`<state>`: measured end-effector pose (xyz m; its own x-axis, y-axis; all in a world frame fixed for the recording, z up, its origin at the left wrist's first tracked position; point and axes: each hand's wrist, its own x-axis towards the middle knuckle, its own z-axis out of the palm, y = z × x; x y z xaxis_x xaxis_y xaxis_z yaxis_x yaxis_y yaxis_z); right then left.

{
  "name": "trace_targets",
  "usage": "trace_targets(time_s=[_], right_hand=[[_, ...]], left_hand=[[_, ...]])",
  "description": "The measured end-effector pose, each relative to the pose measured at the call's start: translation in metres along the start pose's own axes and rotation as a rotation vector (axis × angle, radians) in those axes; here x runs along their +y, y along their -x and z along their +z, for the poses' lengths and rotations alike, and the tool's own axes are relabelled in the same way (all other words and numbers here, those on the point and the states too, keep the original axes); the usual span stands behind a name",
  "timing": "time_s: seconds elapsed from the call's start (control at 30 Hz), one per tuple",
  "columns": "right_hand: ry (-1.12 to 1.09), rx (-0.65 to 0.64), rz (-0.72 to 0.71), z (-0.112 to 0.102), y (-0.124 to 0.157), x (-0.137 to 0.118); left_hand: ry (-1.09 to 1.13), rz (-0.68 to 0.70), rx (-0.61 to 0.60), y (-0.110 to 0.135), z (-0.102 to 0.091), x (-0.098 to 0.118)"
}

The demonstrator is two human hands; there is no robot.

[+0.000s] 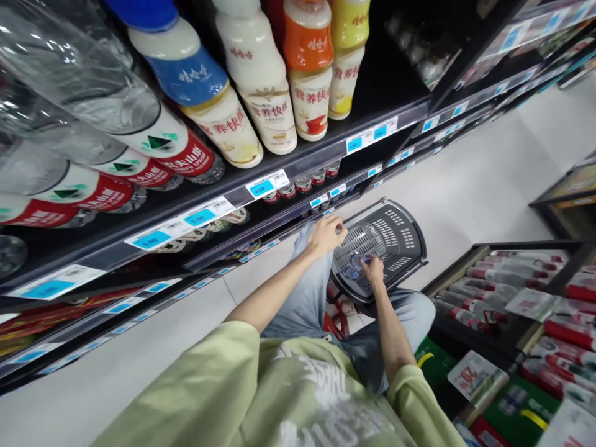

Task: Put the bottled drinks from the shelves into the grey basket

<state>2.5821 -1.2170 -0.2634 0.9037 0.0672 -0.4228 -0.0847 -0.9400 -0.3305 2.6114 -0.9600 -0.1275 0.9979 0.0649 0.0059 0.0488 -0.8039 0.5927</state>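
A dark grey shopping basket (404, 239) with a slotted bottom sits on the floor between my bent knees. My right hand (373, 271) reaches down inside it, fingers closed on a clear bottle (354, 268) with blue parts. The bottle is small in view, and its kind of drink cannot be made out. My left hand (328, 234) rests by my left knee, near the basket's rim, its fingers loosely curled with nothing visible in them.
On my left runs a long shelf (326, 138) with price tags. It carries red-labelled water bottles (186, 149) and milk drink bottles (261, 93). To the right, low display crates (507, 335) hold more bottles (498, 285). Pale floor (484, 180) stretches ahead.
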Motion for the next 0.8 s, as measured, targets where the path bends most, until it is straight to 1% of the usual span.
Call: trace_targets(time_s=[0.07,0.1,0.23,0.37,0.5,0.63,0.8], right_hand=[[0.013,-0.062,0.002,0.019,-0.011,0.004],[0.015,-0.087,0.002,0.03,-0.015,0.006],[0.04,-0.174,0.05,0.073,-0.023,0.016],[0.08,-0.228,0.106,0.107,-0.031,0.02],[0.119,-0.287,0.119,0.131,-0.044,0.02],[0.127,-0.343,0.098,0.148,-0.056,0.026],[0.104,-0.398,0.119,0.163,-0.055,0.038]], left_hand=[[0.058,-0.061,0.095,-0.001,-0.004,-0.007],[0.091,-0.068,0.117,-0.002,-0.005,-0.011],[0.251,-0.034,0.116,-0.005,-0.006,-0.029],[0.301,0.015,0.106,-0.005,-0.007,-0.035],[0.333,0.052,0.093,-0.003,-0.011,-0.036],[0.329,0.063,0.1,-0.002,-0.015,-0.037],[0.28,0.08,0.066,-0.004,-0.016,-0.035]])
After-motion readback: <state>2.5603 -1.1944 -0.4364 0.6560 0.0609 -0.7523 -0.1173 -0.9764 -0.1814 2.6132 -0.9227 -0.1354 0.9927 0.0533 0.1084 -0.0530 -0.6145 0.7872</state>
